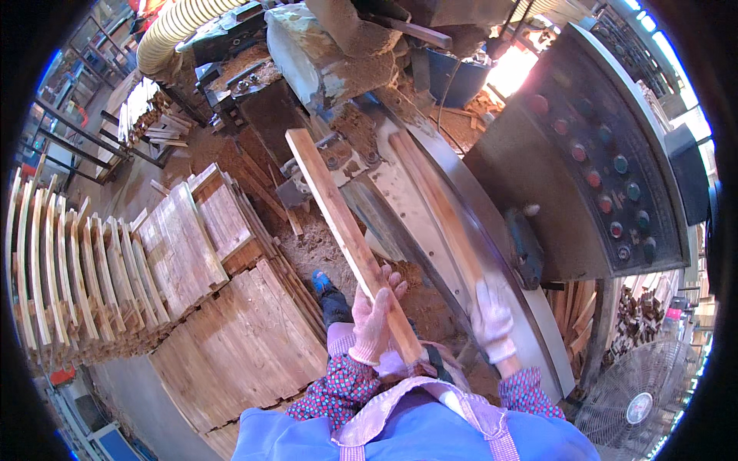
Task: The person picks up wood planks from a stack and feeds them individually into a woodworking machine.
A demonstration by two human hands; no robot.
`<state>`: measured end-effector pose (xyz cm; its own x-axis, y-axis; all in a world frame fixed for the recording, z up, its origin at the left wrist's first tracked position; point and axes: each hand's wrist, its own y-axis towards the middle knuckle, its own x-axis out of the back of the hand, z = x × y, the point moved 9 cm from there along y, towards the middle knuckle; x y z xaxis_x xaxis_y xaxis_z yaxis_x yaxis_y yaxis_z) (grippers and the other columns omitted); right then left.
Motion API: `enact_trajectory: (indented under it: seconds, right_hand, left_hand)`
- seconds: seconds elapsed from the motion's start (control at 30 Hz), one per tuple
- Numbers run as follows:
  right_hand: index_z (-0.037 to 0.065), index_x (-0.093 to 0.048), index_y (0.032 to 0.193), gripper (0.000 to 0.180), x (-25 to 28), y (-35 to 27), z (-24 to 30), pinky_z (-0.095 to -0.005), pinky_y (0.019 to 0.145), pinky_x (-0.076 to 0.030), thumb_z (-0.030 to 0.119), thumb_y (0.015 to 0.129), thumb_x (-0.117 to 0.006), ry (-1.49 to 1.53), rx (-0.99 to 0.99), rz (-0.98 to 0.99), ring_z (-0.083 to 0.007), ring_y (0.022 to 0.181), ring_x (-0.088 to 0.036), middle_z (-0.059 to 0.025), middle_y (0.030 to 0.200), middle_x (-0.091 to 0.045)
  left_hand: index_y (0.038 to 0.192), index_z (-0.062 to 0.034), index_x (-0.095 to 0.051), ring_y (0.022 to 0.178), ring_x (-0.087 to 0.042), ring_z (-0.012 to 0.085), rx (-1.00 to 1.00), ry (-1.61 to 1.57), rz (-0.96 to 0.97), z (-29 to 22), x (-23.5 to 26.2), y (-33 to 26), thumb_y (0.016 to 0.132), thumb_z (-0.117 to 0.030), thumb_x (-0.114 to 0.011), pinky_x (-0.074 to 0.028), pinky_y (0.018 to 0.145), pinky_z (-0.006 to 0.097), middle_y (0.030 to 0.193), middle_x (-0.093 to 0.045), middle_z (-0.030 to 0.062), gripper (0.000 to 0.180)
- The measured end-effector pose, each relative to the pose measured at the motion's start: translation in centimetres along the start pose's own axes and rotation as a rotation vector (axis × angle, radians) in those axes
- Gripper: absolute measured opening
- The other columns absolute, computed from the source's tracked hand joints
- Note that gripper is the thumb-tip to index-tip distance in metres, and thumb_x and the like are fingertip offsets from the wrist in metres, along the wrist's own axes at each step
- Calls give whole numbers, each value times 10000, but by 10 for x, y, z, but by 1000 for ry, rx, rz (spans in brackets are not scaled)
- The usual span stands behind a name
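Observation:
My left hand [372, 321], in a pale knitted glove, is closed around the lower part of a long wooden strip [332, 201]. The strip slants from near my apron toward the machine head, raised off the machine bed. A second wooden strip [430, 188] lies along the metal bed [400, 201] beside a curved steel fence [492, 230]. My gloved right hand [492, 319] rests at the near end of that second strip, its fingers stretched forward along it. Some blur covers this near end and the fingertips. Sawdust coats the machine head [338, 69] at the far end.
Stacked wooden panels [246, 346] stand at my left, with a row of wooden strips [77, 269] beyond. A control panel [600, 161] with coloured buttons rises at the right. Below it is a fan [638, 407]. A ribbed hose [184, 31] curves at the back left.

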<state>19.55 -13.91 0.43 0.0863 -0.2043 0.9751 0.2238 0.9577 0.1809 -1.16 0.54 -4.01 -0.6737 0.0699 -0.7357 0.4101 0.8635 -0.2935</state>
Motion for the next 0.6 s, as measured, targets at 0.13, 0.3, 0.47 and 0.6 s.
enact_trajectory:
  seconds: [0.13, 0.3, 0.47, 0.6]
  right_hand:
    - [45, -519, 1373, 474, -33, 164, 1, -472, 1111, -356, 225, 935, -519, -127, 125, -60, -361, 1306, -472, -169, 1448, -482]
    - [62, -546, 1342, 445, -28, 253, 21, -448, 1080, -402, 190, 916, -569, 195, 152, -186, -366, 1283, -490, -177, 1416, -507]
    - [-44, -230, 1519, 878, -21, 163, 127, -358, 1155, -295, 319, 888, -719, 1095, 116, 415, -281, 1420, -350, -210, 1544, -339]
    - [-33, -275, 1507, 856, 8, 83, 95, -403, 954, -496, 220, 828, -730, 685, -88, 287, -378, 1146, -611, -276, 1286, -578]
  left_hand:
    - [1478, -49, -307, 1250, -522, 250, 21, 52, -16, -15, 10, 4, 963, -173, -631, -424, 1089, 447, 1417, -457, 108, 621]
    - [1491, -49, -304, 1254, -511, 226, -190, 187, -24, -46, 9, 29, 975, -166, -605, -403, 1093, 407, 1409, -475, 86, 609]
    - [1489, -41, -323, 1290, -471, 225, -256, 331, 69, -29, -7, 48, 974, -244, -601, -374, 1090, 368, 1426, -467, 101, 620]
    - [1494, 7, -303, 1363, -419, 347, -464, 1044, 496, -47, -33, 12, 968, -344, -561, -327, 1133, 424, 1439, -452, 230, 683]
